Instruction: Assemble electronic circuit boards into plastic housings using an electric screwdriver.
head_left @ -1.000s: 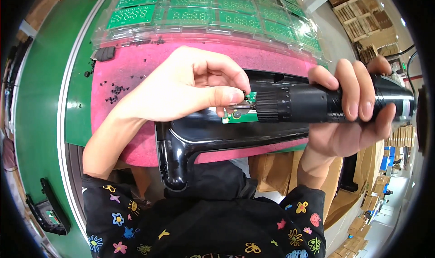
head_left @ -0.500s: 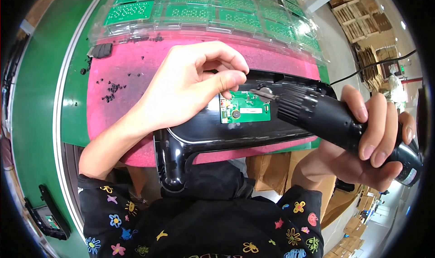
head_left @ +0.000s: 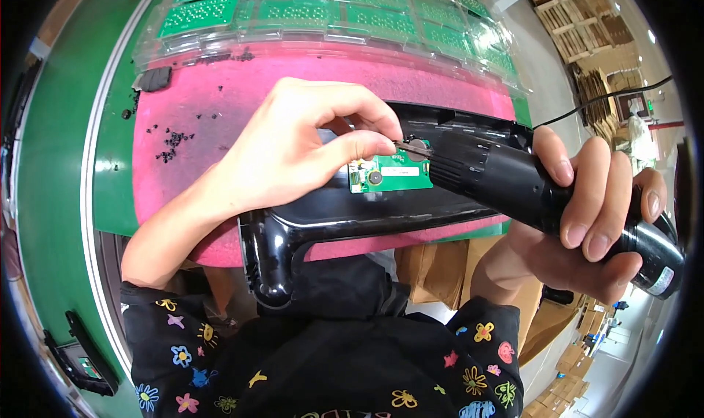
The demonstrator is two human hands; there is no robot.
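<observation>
My right hand is wrapped around a black electric screwdriver, which points left. Its thin bit reaches the fingertips of my left hand. There the thumb and index finger are pinched together, and whatever is between them is too small to make out. Just below the bit lies a green circuit board with a round buzzer and a white label. The board rests in a glossy black plastic housing with a rounded arm at its near left; my left hand covers part of both.
The housing lies on a pink mat. Small black screws are scattered at its left. Clear trays of green boards stand behind. Another black housing sits on the green table at the far left. A black cable runs at the right.
The screwdriver has moved left, bringing its bit to my left fingertips. My left hand keeps its pinch. The board now sits slightly tilted in the view.
</observation>
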